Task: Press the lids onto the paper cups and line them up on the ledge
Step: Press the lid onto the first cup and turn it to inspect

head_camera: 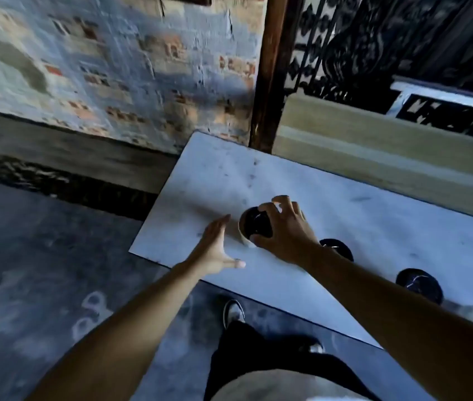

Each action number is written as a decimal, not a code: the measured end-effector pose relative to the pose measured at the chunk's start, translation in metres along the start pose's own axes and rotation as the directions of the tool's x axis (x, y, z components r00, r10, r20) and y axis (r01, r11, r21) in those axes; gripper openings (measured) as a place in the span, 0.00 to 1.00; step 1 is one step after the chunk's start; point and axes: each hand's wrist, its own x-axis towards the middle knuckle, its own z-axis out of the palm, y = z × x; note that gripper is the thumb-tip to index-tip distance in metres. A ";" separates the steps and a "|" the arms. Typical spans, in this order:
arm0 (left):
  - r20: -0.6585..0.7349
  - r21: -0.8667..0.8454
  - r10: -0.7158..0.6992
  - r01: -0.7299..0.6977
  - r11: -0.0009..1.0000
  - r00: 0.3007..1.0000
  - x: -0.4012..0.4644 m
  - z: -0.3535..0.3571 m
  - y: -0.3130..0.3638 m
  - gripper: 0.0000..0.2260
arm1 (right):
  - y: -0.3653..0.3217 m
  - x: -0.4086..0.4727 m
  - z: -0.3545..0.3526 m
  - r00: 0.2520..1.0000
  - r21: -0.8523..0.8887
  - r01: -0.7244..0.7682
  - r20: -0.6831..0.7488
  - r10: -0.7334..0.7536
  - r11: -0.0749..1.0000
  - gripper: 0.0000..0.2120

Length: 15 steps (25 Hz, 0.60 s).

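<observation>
I see right hand point(284, 227) fingers clamped over black-lidded tan paper cup point(254, 227); left hand point(215, 250) spread, just left.

no readable text, labels, or numbers

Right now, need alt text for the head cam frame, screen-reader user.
The right hand grips the black lid on a paper cup on a white marble ledge, while the open left hand sits beside the cup. Two more lidded cups stand in line to the right, by a brick wall.
</observation>
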 end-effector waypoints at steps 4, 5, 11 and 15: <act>-0.087 -0.188 0.093 -0.108 0.976 0.992 0.024 0.011 0.020 0.41 | 0.003 0.006 0.012 0.994 0.018 -0.099 0.042 0.098 0.995 0.36; -0.133 -0.236 0.101 -0.130 0.963 0.986 0.029 0.014 0.025 0.36 | 0.005 0.008 0.015 0.994 0.045 -0.105 0.042 0.103 0.993 0.36; -0.171 -0.254 0.156 -0.197 0.947 0.973 0.019 0.012 0.047 0.26 | 0.001 0.006 0.007 0.989 0.242 -0.149 0.030 0.146 0.959 0.40; -0.169 -0.222 0.162 -0.198 0.955 0.972 0.005 0.006 0.060 0.27 | 0.002 -0.003 -0.011 0.987 0.450 -0.162 0.077 0.142 0.878 0.34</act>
